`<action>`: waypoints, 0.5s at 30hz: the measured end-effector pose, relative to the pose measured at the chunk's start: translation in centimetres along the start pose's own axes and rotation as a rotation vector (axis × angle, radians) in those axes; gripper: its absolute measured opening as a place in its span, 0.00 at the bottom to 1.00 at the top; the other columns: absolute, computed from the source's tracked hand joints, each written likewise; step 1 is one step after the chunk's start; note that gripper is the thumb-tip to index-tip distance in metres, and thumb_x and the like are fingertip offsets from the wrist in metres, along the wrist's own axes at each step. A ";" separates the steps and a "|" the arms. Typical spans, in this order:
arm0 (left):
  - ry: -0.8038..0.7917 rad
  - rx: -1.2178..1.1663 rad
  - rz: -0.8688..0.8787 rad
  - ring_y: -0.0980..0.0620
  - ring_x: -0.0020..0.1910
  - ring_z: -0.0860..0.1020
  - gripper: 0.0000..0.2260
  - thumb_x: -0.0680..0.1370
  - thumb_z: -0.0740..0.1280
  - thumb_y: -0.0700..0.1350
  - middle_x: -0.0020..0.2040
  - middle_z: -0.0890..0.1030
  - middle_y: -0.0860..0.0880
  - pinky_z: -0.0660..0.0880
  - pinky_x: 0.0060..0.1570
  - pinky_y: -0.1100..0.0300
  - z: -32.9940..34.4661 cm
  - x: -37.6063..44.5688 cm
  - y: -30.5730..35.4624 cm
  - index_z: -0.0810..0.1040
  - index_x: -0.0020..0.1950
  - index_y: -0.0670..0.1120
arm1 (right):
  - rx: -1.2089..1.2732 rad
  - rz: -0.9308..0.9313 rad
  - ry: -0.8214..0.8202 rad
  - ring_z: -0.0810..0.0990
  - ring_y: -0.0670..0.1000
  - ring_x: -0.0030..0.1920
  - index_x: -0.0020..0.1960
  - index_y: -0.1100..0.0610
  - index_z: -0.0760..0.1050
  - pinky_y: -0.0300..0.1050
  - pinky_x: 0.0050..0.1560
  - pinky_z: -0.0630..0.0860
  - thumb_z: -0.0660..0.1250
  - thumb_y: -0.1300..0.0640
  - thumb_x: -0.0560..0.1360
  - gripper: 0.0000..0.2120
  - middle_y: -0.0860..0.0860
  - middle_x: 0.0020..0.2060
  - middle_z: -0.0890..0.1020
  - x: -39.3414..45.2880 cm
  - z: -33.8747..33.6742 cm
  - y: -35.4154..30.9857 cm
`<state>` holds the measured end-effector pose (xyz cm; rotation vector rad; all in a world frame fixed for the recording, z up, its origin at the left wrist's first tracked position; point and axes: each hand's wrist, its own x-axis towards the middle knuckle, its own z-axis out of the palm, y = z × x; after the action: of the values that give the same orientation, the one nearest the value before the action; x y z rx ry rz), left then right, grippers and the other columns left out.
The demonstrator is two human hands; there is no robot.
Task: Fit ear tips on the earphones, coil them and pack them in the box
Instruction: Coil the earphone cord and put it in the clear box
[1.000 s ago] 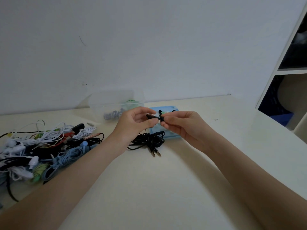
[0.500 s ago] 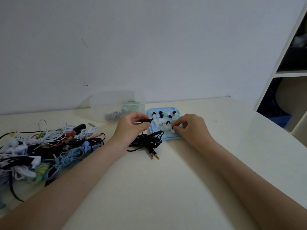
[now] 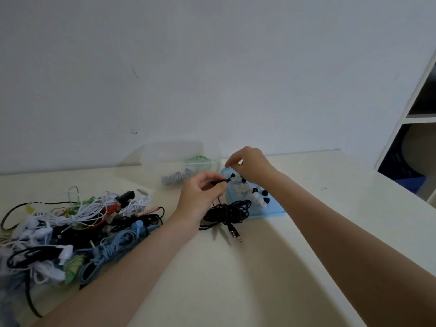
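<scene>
On the surface the black cable lies bunched just under the left hand, which pinches the earbud with its long axis pointing right. The right hand, just beyond over the blue tray, has curled fingertips pressed together, seemingly pinching a pale tip too small to make out. The tip would go leftward onto the earbud; the clear box stands farthest.

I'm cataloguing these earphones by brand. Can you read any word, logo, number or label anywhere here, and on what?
None can be read.
black earphones, held by the left hand: no visible marking.
blue tray of ear tips: no print visible.
clear box: no label visible.
earphone pile: any print too small and blurred to tell.
</scene>
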<state>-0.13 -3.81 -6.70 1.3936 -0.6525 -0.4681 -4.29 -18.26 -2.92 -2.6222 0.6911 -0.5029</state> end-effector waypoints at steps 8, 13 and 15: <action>-0.023 0.032 0.022 0.55 0.42 0.78 0.07 0.72 0.70 0.37 0.41 0.81 0.50 0.75 0.53 0.58 -0.1 0.3 -0.1 0.79 0.41 0.48 | -0.017 -0.048 -0.174 0.76 0.47 0.41 0.45 0.57 0.82 0.28 0.34 0.67 0.68 0.63 0.72 0.05 0.52 0.44 0.83 0.9 -0.6 0.6; -0.021 0.039 0.024 0.54 0.42 0.78 0.06 0.72 0.70 0.37 0.42 0.82 0.49 0.75 0.54 0.57 0.0 0.1 -0.1 0.79 0.41 0.48 | -0.017 -0.046 -0.221 0.78 0.49 0.44 0.47 0.55 0.81 0.31 0.36 0.69 0.69 0.61 0.72 0.05 0.50 0.41 0.79 0.7 -0.6 0.9; -0.023 0.042 0.021 0.54 0.43 0.78 0.06 0.72 0.70 0.37 0.42 0.82 0.49 0.75 0.54 0.57 -0.1 0.2 -0.1 0.79 0.42 0.48 | -0.025 -0.056 -0.226 0.77 0.48 0.44 0.49 0.56 0.81 0.32 0.36 0.69 0.69 0.61 0.72 0.06 0.49 0.41 0.79 0.6 -0.8 0.8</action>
<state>0.03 -3.88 -6.74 1.4214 -0.6982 -0.4569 -4.48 -19.49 -2.42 -2.6727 0.5557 -0.2093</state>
